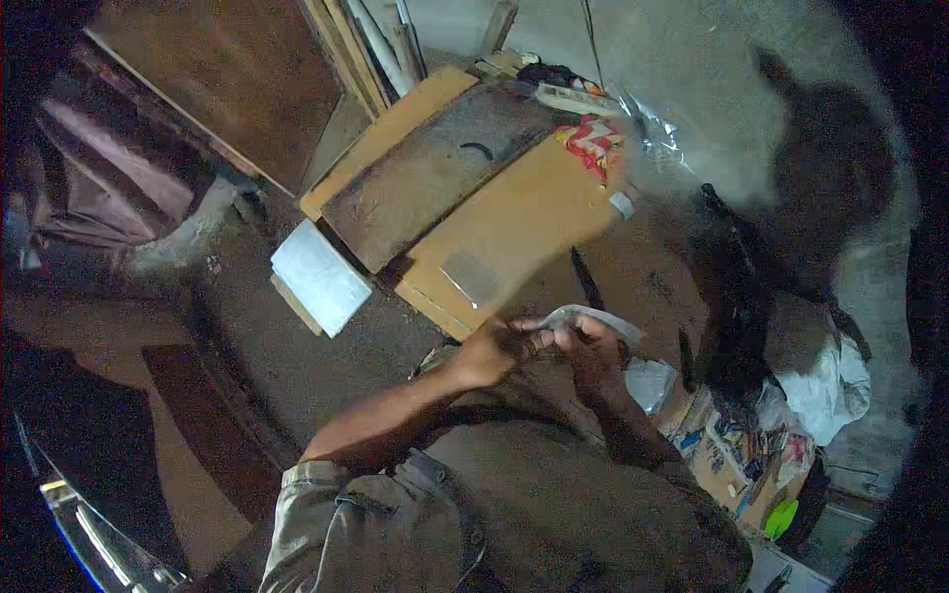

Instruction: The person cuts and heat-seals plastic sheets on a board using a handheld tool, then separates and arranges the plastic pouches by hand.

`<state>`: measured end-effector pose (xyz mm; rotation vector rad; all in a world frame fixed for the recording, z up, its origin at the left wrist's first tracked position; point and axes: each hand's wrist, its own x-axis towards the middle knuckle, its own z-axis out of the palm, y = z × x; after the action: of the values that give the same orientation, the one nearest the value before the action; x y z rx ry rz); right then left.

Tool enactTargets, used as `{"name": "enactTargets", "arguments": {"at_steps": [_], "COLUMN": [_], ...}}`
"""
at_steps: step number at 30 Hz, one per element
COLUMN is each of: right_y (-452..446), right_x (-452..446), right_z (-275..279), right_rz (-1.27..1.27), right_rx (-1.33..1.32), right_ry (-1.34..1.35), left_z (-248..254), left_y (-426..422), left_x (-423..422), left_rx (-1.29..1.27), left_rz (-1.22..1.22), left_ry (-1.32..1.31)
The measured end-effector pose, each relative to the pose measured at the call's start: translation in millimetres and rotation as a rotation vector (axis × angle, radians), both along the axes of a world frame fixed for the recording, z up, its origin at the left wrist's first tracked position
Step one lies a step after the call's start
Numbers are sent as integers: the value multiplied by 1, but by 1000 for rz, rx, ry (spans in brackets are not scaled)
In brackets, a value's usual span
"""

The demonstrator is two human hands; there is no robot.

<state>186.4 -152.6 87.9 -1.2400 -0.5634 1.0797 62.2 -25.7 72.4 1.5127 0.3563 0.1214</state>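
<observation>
My left hand (499,354) and my right hand (593,358) meet in front of my chest, fingers closed in a pinch. Between them is a thin, whitish, curved piece (605,318), which looks like a strip of sheet or plastic; its exact kind is unclear. It bends over the right fingers and its end sticks out to the right. Just beyond the hands, a small flat grey rectangular piece (474,280) lies on a tan wooden board (524,227).
A white block-like stack (321,277) lies left of the boards. A dark worn plank (435,173) runs beside the tan board. A red and yellow crumpled packet (591,146) is at its far end. At right stand a box of mixed items (741,450) and a white bag (830,390).
</observation>
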Motion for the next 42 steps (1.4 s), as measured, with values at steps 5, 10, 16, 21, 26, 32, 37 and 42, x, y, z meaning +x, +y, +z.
{"name": "enactTargets", "arguments": {"at_steps": [5,10,16,21,26,32,37,42], "right_y": [-18,-70,-131,-156,-128,-59,-20,22], "right_x": [24,85,180,214,200,133,93,42], "right_z": [4,-21,22,62,62,34,-3,15], "right_rz": [1,-37,-797,-1055,-1005,-650,-235,59], "right_rx": [-307,-699,-549,-409,-335,-260,-15,142], "right_ry": [-320,-1458,-1058,-1036,-1032,-899,-292,-52], "left_z": [-28,-63,-80,-116,-87,-136,-1,31], "left_y": [3,28,46,40,21,4,31,35], "left_x": [7,4,7,20,42,41,6,-26], "left_rx": [193,562,835,156,-168,379,-404,-697], "left_rz": [83,241,-48,185,4,41,153,180], "left_ry": [-39,-75,203,35,-27,14,225,-20]}}
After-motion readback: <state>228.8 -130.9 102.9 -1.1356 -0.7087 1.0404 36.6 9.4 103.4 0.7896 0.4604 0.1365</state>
